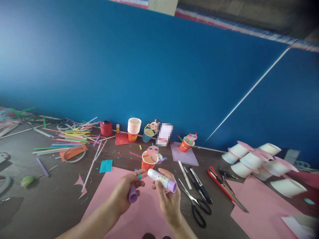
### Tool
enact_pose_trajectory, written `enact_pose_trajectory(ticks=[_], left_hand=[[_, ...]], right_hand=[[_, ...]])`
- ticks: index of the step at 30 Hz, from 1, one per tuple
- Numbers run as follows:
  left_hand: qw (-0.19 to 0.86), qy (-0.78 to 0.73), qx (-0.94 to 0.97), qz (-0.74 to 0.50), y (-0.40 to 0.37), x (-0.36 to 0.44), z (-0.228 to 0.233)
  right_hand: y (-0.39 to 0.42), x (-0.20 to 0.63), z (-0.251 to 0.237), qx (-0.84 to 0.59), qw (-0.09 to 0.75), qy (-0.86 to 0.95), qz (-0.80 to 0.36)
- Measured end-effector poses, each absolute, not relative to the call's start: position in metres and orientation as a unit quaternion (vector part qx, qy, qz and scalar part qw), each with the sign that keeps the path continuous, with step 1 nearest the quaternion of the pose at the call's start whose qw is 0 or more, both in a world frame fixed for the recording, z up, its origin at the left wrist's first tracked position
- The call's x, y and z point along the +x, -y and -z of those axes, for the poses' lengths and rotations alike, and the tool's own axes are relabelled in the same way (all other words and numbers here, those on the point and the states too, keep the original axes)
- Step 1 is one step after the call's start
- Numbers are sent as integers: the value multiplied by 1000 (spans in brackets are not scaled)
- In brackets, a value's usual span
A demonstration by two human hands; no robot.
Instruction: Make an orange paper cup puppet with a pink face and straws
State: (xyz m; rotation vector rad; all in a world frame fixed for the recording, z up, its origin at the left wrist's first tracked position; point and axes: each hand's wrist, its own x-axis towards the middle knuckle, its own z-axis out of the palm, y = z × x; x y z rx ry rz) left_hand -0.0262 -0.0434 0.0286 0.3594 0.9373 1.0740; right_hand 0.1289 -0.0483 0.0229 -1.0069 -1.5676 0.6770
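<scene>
My right hand point(169, 200) is closed around a white and purple glue stick point(161, 180), its white end pointing left toward my other hand. In my left hand point(127, 189) a purple glue stick cap point(133, 195) is held against the palm. A small teal piece point(140, 176) sits at my left fingertips, close to the glue stick's end. Both hands hover over a large pink sheet point(144, 215). Just beyond them stands a red paper cup point(149, 160) with a pink paper face and pipe-like strips for arms.
Scissors point(196, 202), a black pen point(200, 184) and a red utility knife point(224, 187) lie to the right. White paper rolls point(251, 162) are piled farther right. Colourful straws point(72, 136) spread at left. Stacked cups point(134, 129) stand by the blue wall point(149, 66).
</scene>
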Motion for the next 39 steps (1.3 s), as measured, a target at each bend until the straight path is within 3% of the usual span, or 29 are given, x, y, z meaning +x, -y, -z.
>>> enact_pose_trajectory(ticks=[26,39], left_hand=[[665,-508,270,-477,45,-30,-21],[661,-496,329,-457,51,-29,-21]], right_hand=[[54,128,-20,-417,508,682,-321],[54,128,-39,-371,464,771,-228]])
